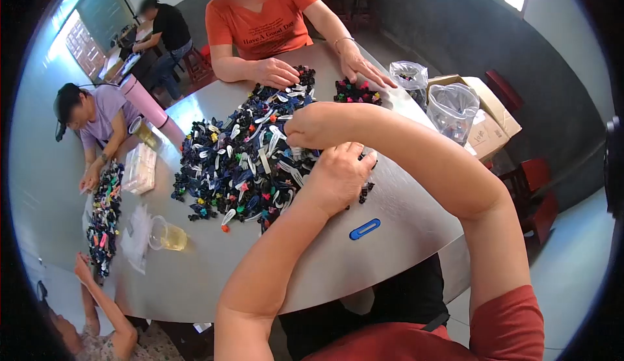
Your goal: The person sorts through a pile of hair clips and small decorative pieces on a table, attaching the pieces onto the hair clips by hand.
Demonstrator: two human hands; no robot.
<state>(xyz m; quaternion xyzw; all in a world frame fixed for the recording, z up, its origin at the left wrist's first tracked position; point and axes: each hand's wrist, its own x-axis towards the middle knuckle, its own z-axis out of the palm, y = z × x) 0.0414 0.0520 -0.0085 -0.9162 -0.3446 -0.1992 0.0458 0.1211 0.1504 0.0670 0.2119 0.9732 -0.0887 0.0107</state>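
Note:
A large heap of small hair clips point(240, 159), mostly dark with white and coloured pieces, lies on the grey table point(312, 263). My left hand point(338, 174) rests at the heap's right edge, fingers bent, pointing away from me; what lies beneath it is hidden. Crossing above it, my right hand point(308, 126) is over the heap with its fingers curled down and together; anything within them cannot be made out. A few dark pieces point(366, 192) lie beside my left hand. Nearer to me is a blue clip-shaped object point(364, 229).
Across the table a person in orange point(266, 23) has both hands near the heap and a small dark pile point(356, 92). Co-workers sit left by another clip pile point(104, 224). Also there: a cup point(170, 236), pink bottle point(151, 109), clear bags point(450, 109) and carton point(487, 133).

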